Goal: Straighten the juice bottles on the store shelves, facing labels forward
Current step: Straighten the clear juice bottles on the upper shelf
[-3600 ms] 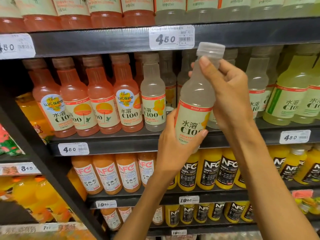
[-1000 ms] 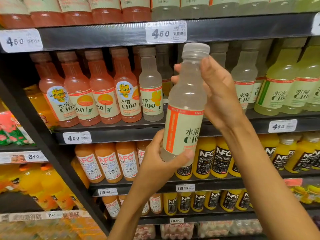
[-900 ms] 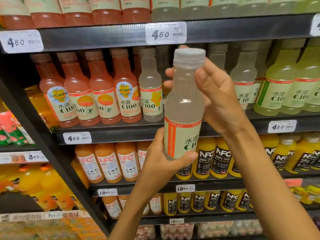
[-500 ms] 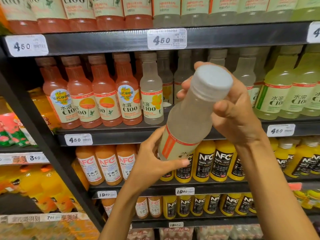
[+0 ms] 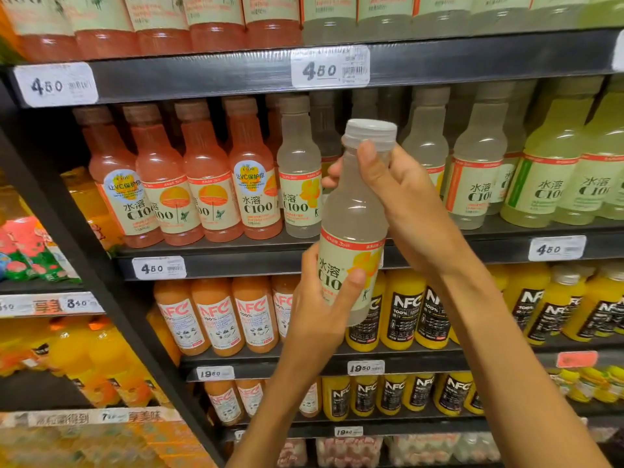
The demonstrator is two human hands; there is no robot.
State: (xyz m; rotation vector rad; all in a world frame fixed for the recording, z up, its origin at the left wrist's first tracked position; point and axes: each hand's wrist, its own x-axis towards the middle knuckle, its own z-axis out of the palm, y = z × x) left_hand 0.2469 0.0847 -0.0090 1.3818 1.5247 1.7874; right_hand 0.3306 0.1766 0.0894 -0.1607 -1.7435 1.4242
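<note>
1. two hands grip one clear bottle (image 5: 354, 211): the right hand (image 5: 410, 204) has fingers curled around its neck just under the white cap (image 5: 370, 132).
2. left hand (image 5: 319, 310) wraps the lower label, thumb pressed across the front.
3. bottle is upright, label facing the camera, held off the shelf (image 5: 270, 261) in front of the c100 row.
4. pink bottles (image 5: 189, 184) stand to the left, green bottles (image 5: 553, 177) to the right.

The left hand (image 5: 315, 309) is covering the lower left of the held bottle (image 5: 354, 217)'s label, hiding part of its lettering. The frame's upper edge is cutting off the top-shelf bottles (image 5: 216, 25) above their labels. Small print on the price tag (image 5: 330, 67) is blurring beyond reading. The bottom-left packets (image 5: 101, 444) are blurring into smears.
</note>
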